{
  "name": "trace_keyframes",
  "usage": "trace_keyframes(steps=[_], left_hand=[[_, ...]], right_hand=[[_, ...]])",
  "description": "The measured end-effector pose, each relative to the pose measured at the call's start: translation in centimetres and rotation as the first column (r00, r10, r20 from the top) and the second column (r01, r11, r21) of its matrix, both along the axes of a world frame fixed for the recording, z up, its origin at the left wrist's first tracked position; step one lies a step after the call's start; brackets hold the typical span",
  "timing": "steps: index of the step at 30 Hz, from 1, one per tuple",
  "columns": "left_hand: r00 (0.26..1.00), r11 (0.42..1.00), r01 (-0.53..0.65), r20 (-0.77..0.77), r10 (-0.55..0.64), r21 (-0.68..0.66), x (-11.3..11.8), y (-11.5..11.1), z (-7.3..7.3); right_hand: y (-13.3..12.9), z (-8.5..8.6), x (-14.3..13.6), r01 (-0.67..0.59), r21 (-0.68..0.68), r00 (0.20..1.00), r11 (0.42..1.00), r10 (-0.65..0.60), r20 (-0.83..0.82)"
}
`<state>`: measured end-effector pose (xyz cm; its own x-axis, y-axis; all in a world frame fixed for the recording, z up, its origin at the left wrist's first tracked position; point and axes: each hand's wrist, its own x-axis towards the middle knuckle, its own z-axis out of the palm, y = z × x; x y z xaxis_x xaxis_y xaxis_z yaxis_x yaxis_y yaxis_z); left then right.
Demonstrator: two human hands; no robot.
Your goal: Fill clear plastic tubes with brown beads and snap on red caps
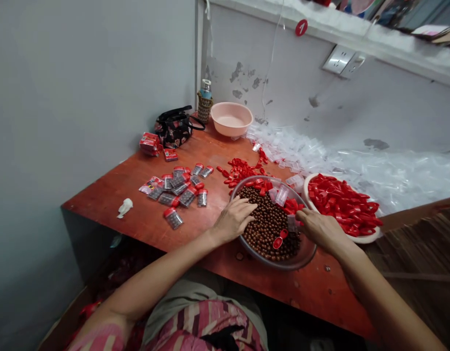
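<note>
Near the worktop's [111, 190] front edge, right fingers [302, 214] pinched a seemingly light, slick case [292, 223], best held edgewise; left fingers [247, 210] spread loosely.

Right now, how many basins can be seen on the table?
3: a pink basin at the back, a grey basin of brown balls in front and, right of it, a white basin of red pieces.

Near the red-brown worktop's [115, 180] front edge, your left hand [233, 220] overhangs a round grey bowl [307, 250]; your right hand [318, 227] pinches a clear plastic container [291, 224].
</note>
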<state>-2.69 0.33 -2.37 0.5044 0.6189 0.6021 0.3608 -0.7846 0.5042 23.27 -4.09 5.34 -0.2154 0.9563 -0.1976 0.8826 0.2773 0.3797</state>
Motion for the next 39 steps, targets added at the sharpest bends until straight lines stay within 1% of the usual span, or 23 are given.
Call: trace_keyframes(steps=[2, 4, 6, 9, 12, 15, 17, 19, 21, 23, 24, 25, 26, 28, 29, 30, 31, 33, 34, 36, 38, 39], left_hand=[[1.0, 1.0, -0.011, -0.013, 0.011, 0.015, 0.1, 0.0, -0.5], [1.0, 1.0, -0.016, -0.016, 0.017, 0.025, 0.1, 0.0, -0.7], [1.0, 1.0, -0.019, -0.023, 0.019, 0.024, 0.0, 0.0, -0.7], [0.999, 1.0, -0.026, -0.035, 0.026, 0.011, 0.0, -0.1, -0.5], [0.999, 1.0, -0.027, -0.043, 0.027, 0.005, 0.0, -0.1, -0.5], [0.999, 1.0, -0.031, -0.033, 0.031, 0.004, 0.1, -0.1, -0.6], [0.999, 0.999, -0.037, -0.01, 0.037, 0.004, 0.2, -0.1, -0.7], [0.999, 0.999, -0.048, 0.025, 0.048, 0.001, 0.3, -0.1, -0.8], [0.996, 0.998, -0.06, 0.062, 0.06, -0.005, 0.4, -0.1, -0.8], [0.994, 0.998, -0.068, 0.086, 0.069, -0.013, 0.4, -0.1, -0.8], [0.993, 0.997, -0.073, 0.091, 0.074, -0.017, 0.4, -0.2, -0.8], [0.992, 0.997, -0.08, 0.095, 0.081, -0.019, 0.3, -0.2, -0.8], [0.991, 0.996, -0.087, 0.096, 0.089, -0.021, 0.3, -0.2, -0.8], [0.99, 0.995, -0.099, 0.096, 0.1, -0.02, 0.3, -0.2, -1.0], [0.99, 0.995, -0.101, 0.094, 0.102, -0.019, 0.2, -0.2, -1.1], [0.991, 0.995, -0.1, 0.09, 0.101, -0.018, 0.2, -0.2, -1.2], [0.992, 0.995, -0.097, 0.084, 0.098, -0.018, 0.2, -0.2, -1.3], [0.993, 0.995, -0.094, 0.07, 0.096, -0.026, 0.1, -0.2, -1.3], [0.993, 0.995, -0.094, 0.064, 0.096, -0.032, 0.1, -0.3, -1.1], [0.994, 0.995, -0.086, 0.056, 0.089, -0.058, 0.2, -0.4, -0.6], [0.996, 0.992, -0.058, 0.057, 0.065, -0.113, 0.5, -0.7, 0.4], [0.997, 0.987, -0.039, 0.064, 0.049, -0.154, 0.7, -0.8, 1.0]], right_hand=[[0.0, -0.2, 0.0, -0.146, 0.003, 0.988, 0.989, 0.146, -0.051], [0.0, -0.7, 0.0, -0.271, 0.013, 0.96, 0.962, 0.271, -0.067], [0.1, -1.5, 0.0, -0.331, 0.041, 0.942, 0.943, 0.333, -0.044], [0.5, -2.3, 0.0, -0.379, 0.052, 0.925, 0.924, 0.38, -0.006], [0.7, -2.2, 0.6, -0.373, 0.021, 0.928, 0.928, 0.372, 0.038], [0.9, -1.5, 1.4, -0.288, 0.018, 0.957, 0.957, 0.287, 0.046], [1.1, -1.1, 1.4, -0.211, 0.048, 0.977, 0.976, 0.213, -0.028], [1.4, -1.1, 0.7, -0.171, 0.074, 0.975, 0.982, 0.18, -0.132], [1.7, -1.7, -0.9, -0.183, 0.071, 0.962, 0.981, 0.194, -0.193], [2.0, -2.9, -3.0, -0.211, 0.038, 0.95, 0.977, 0.214, -0.228], [2.2, -3.7, -4.0, -0.217, 0.016, 0.936, 0.976, 0.213, -0.279], [2.4, -4.6, -4.9, -0.217, -0.008, 0.91, 0.976, 0.199, -0.365], [2.6, -5.3, -5.6, -0.203, -0.023, 0.869, 0.979, 0.169, -0.465], [2.9, -6.4, -6.3, -0.176, -0.041, 0.785, 0.983, 0.115, -0.609], [2.9, -6.7, -6.4, -0.154, -0.05, 0.726, 0.987, 0.078, -0.684], [3.0, -6.8, -6.3, -0.131, -0.066, 0.649, 0.989, 0.035, -0.76], [2.9, -6.7, -6.0, -0.109, -0.094, 0.549, 0.99, -0.019, -0.835], [2.6, -6.2, -5.5, -0.06, -0.184, 0.282, 0.981, -0.161, -0.946], [2.3, -5.9, -5.3, -0.039, -0.236, 0.16, 0.971, -0.227, -0.961], [1.8, -5.2, -5.0, -0.011, -0.32, -0.009, 0.947, -0.32, -0.947], [1.4, -4.7, -5.0, 0.004, -0.362, -0.135, 0.932, -0.358, -0.924], [1.2, -4.5, -5.0, 0.008, -0.366, -0.179, 0.931, -0.359, -0.916]])
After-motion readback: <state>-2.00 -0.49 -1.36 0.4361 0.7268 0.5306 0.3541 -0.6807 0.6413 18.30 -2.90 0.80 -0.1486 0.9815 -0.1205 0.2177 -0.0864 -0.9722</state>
